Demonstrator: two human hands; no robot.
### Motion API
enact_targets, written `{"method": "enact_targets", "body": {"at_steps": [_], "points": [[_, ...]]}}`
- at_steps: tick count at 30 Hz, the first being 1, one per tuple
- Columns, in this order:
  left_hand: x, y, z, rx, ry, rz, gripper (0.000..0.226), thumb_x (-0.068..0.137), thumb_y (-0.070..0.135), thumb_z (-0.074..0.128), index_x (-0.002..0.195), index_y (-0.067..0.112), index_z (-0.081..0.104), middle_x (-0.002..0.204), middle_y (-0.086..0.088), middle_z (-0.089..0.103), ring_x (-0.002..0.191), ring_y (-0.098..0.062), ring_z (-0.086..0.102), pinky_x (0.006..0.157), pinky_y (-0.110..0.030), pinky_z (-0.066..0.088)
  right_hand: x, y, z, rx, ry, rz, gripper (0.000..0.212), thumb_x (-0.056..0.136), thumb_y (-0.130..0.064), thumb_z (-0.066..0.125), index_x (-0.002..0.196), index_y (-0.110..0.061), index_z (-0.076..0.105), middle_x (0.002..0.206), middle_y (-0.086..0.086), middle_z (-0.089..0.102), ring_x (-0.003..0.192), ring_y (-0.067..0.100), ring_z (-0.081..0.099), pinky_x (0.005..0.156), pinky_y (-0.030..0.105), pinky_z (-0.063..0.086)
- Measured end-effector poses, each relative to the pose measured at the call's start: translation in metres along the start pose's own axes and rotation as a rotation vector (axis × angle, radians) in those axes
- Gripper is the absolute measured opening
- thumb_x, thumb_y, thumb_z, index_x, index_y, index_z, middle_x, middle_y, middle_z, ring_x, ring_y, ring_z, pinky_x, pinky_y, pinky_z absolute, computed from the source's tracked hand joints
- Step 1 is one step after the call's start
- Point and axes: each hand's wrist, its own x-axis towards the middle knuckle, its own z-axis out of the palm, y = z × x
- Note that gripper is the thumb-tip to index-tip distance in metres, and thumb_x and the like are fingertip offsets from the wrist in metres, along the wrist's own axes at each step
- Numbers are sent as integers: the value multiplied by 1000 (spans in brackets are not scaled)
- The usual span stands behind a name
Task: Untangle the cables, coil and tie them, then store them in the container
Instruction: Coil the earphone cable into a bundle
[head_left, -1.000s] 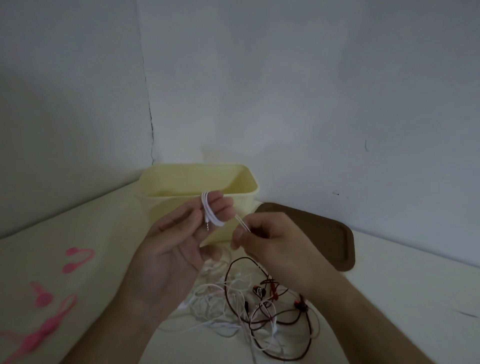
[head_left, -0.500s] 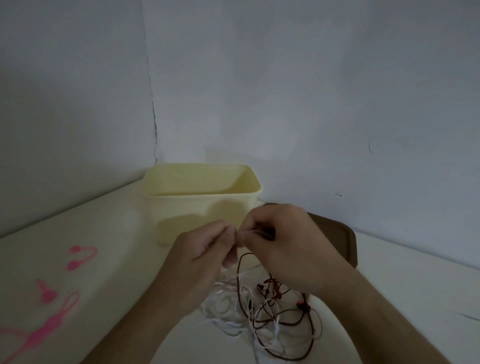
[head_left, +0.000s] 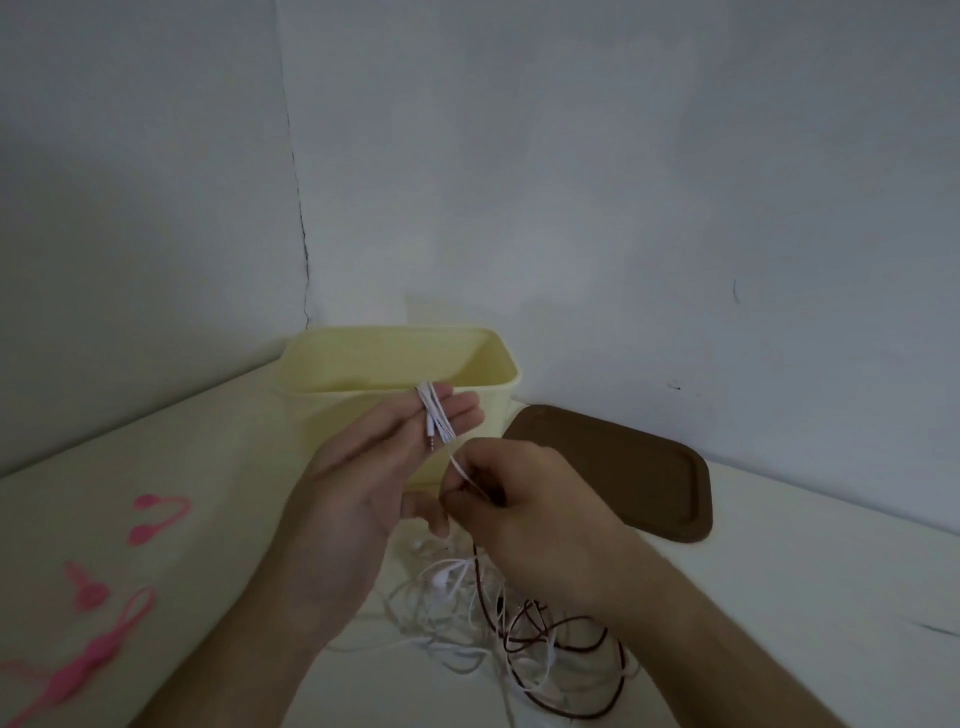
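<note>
White cable (head_left: 435, 415) trailed up from a tangle with a dark red cable (head_left: 571, 670) on the table (head_left: 779, 597). The right hand (head_left: 524, 514) pinched it shut; the left hand (head_left: 374, 478), half open, had loops around its fingers (head_left: 462, 413). Behind stood the yellow container (head_left: 363, 415), beside a brown lid (head_left: 623, 467).

2 hands (head_left: 358, 499), 1 container (head_left: 322, 374), 1 lid (head_left: 623, 467)

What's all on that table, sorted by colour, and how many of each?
Pink ties: 3, two short and one long
White cable: 1
Dark red cable: 1
Yellow container: 1
Brown lid: 1
Total: 7, as far as the tangle lets me tell.
</note>
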Motion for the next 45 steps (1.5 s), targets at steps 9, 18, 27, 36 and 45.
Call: {"method": "enact_targets", "body": {"at_steps": [9,18,27,36,45], "points": [[-4,-15,-2,713,81,276,19,102,26,55,106,27,74,95,3,75,79,-16,69,60,-35,57,-1,-1,-16,413,29,79,14,100,-12,71,90,-7,79,59,-5,57,56,12,55,60,38,56],[-3,-11,-4,489,51,174,25,91,32,62,75,15,73,58,-3,55,53,-18,47,50,-31,41,1,11,-18,600,170,-2,20,95,4,73,101,-13,81,86,14,78,82,17,71,83,35,55],[-4,5,-1,-61,14,6,29,92,13,58,67,7,69,64,-8,53,57,-19,43,48,-28,38,7,19,-5,270,162,25,25,105,-10,64,86,-19,77,72,-3,74,69,13,69,75,30,56],[-2,4,-1,-121,-6,-98,34,92,10,52,112,3,79,113,-20,77,101,-25,75,53,-28,53,4,16,-2,65,67,37,27,109,-16,54,87,-19,70,65,-5,64,51,5,53,57,23,44],[3,-6,1,59,97,-12,31,100,3,55,128,6,68,123,-9,77,121,-22,71,77,-36,64,2,3,11,-234,196,-34,14,109,-26,52,97,-19,53,83,2,67,69,19,63,60,43,53]]}}
